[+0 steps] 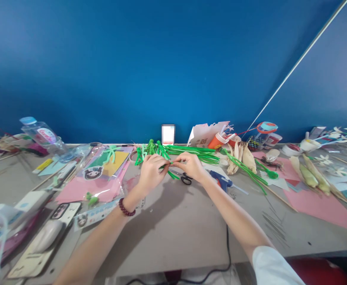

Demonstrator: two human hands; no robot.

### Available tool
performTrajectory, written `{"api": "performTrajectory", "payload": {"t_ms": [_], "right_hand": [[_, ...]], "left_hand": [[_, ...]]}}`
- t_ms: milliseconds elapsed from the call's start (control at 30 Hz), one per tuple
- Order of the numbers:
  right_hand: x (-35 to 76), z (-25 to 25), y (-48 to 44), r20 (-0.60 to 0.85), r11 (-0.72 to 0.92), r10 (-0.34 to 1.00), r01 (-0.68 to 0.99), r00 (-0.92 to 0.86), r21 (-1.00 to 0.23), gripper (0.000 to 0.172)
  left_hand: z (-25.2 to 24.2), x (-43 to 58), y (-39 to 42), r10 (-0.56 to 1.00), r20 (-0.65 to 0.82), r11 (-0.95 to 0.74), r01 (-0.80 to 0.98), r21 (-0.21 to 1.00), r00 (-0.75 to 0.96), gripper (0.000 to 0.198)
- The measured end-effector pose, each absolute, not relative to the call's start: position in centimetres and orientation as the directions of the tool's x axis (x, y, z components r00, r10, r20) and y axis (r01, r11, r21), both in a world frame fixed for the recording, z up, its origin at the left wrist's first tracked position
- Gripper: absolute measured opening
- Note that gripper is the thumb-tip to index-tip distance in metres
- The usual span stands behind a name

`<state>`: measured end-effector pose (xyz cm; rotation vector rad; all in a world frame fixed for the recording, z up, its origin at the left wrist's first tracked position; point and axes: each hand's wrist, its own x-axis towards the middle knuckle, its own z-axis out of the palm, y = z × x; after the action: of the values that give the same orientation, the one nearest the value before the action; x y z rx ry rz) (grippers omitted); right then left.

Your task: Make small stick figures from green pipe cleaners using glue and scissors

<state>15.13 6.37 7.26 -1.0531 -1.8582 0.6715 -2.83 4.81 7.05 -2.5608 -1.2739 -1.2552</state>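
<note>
My left hand (154, 171) and my right hand (191, 165) meet above the middle of the desk, fingertips pinched together. Between them is a short green pipe cleaner (173, 175), mostly hidden by my fingers; its end sticks out below my left hand. Just behind lies a bundle of long green pipe cleaners (191, 150). Several curled green pipe-cleaner shapes (151, 146) stand behind my left hand. Black-handled scissors (186, 179) rest on the desk under my right hand. A blue glue gun (220, 180) lies right of my right wrist.
Pink sheets and plastic-wrapped papers (84, 186) cover the left side, near a phone (62, 211) and a water bottle (41, 132). To the right are dried husks (247, 158), an orange cup (217, 140) and pink paper (321, 206). A black cable (228, 245) hangs over the front edge.
</note>
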Motion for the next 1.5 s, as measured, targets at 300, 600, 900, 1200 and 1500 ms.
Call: {"api": "performTrajectory", "payload": {"t_ms": [300, 600, 900, 1200, 1500], "right_hand": [[15.0, 5.6, 7.6, -0.065, -0.100, 0.945, -0.097, -0.319, -0.990, 0.029], [15.1, 7.4, 6.4, 0.378, 0.457, 0.887, 0.391, -0.266, -0.799, 0.020], [16.1, 7.8, 6.6, 0.518, 0.669, 0.739, 0.386, -0.431, -0.635, 0.015], [16.4, 8.1, 6.7, 0.539, 0.774, 0.632, 0.478, -0.556, -0.415, 0.014], [15.4, 6.5, 6.8, 0.394, 0.527, 0.849, 0.520, -0.351, -0.672, 0.007]], "left_hand": [[5.6, -2.9, 4.1, 0.325, 0.770, -0.636, 0.730, -0.252, 0.549, 0.021], [6.3, -2.7, 5.2, 0.712, 0.576, -0.650, 0.688, 0.324, 0.401, 0.020], [7.2, -2.9, 5.0, 0.920, 0.073, -0.175, 0.236, 0.956, 0.385, 0.040], [6.5, -3.2, 5.6, 0.909, 0.111, -0.248, 0.308, 0.919, 0.402, 0.039], [6.3, -2.9, 4.8, 0.562, 0.655, -0.648, 0.761, -0.032, 0.506, 0.023]]}}
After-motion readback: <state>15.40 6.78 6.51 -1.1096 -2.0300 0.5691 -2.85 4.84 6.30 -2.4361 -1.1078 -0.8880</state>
